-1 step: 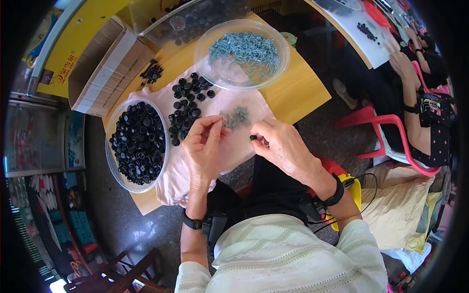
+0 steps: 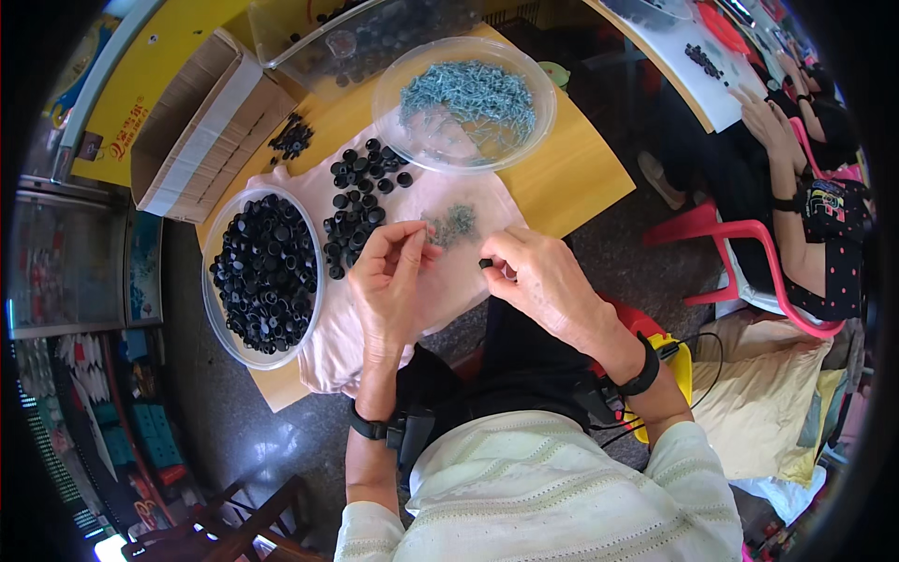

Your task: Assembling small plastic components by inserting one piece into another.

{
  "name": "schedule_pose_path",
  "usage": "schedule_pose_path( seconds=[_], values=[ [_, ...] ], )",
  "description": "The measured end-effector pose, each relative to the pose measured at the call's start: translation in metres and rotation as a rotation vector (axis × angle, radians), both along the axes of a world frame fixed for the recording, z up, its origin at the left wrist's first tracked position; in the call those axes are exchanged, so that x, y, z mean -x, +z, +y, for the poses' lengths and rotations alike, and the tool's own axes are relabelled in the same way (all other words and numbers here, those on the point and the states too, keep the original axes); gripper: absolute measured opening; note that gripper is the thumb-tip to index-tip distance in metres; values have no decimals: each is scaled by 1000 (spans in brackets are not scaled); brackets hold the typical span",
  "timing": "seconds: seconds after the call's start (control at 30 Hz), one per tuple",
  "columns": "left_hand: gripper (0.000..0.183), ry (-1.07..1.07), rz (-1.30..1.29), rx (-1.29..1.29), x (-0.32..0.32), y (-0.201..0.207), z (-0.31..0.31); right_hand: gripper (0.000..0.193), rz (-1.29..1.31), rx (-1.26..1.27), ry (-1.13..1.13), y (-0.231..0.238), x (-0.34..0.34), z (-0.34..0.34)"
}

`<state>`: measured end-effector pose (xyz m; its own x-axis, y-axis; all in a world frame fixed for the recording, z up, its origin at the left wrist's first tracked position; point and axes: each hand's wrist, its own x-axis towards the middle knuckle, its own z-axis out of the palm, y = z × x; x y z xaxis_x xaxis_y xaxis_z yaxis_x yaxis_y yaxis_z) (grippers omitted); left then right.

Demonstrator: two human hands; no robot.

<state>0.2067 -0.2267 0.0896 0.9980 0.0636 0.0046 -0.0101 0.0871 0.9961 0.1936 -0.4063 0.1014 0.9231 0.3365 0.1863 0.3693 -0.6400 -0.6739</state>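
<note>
Over a pink cloth [image 2: 342, 309], my left hand [image 2: 393, 276] is closed in a pinch. Whatever its fingertips hold is too small to make out. Across from it, my right hand [image 2: 543, 281] grips a small black plastic piece [image 2: 486, 264] between thumb and fingers, with much of the piece hidden. A loose heap of small screws [image 2: 456, 225] lies on the cloth just beyond and between the hands. Left of my left hand, round black caps [image 2: 361, 192] are scattered on the cloth. More black caps [image 2: 262, 272] fill a clear round tub [image 2: 212, 314] farther left.
Behind the cloth, a clear round bowl [image 2: 536, 155] holds many silvery screws [image 2: 478, 98]. An opened cardboard box [image 2: 211, 131], small black parts [image 2: 292, 138] and a clear bin [image 2: 375, 42] stand at the back. Pink chairs [image 2: 740, 244] and another person's hands [image 2: 773, 122] are at right.
My own hands hold their places. At the far right, the other person's hands have shifted slightly.
</note>
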Motion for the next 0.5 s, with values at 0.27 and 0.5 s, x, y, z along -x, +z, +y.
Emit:
schedule_pose_path(
  seconds=[0.27,0.5],
  values=[
    [13,-133,57,93,2,4,8,16,40,-268,-70,18,-13,10],
    [15,-205,76,148,7,6,4,7,279,-627,-20,21,-19,22]
  ],
)
